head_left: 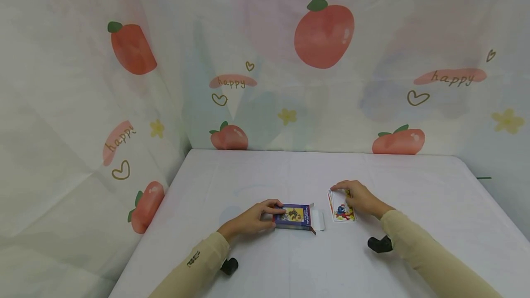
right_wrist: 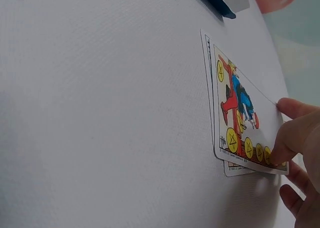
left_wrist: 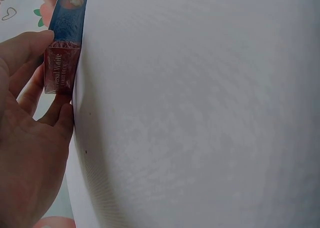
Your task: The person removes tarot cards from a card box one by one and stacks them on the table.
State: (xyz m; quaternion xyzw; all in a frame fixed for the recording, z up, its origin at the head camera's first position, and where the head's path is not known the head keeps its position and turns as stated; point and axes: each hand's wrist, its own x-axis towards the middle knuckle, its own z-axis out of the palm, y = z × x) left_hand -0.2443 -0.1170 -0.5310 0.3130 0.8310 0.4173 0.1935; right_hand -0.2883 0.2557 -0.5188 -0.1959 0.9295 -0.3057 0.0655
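Observation:
My left hand (head_left: 252,217) grips the closed end of a blue and purple tarot card box (head_left: 293,216), fingers on its top and thumb along the near side. The lettering on the box end reads "Universal Waite" in the left wrist view. At the other end its white flap (head_left: 318,220) sticks out to the right. To the right of the box lies a small, slightly fanned stack of tarot cards (right_wrist: 235,113). My right hand (head_left: 361,197) holds this stack by its right side, one fingertip at the far edge. The top card shows a figure and yellow coins.
A white cloth covers the table (head_left: 285,266). Fabric walls (head_left: 269,36) with fruit prints rise behind and at the left. Black wrist mounts (head_left: 380,244) hang under both sleeves, close over the table.

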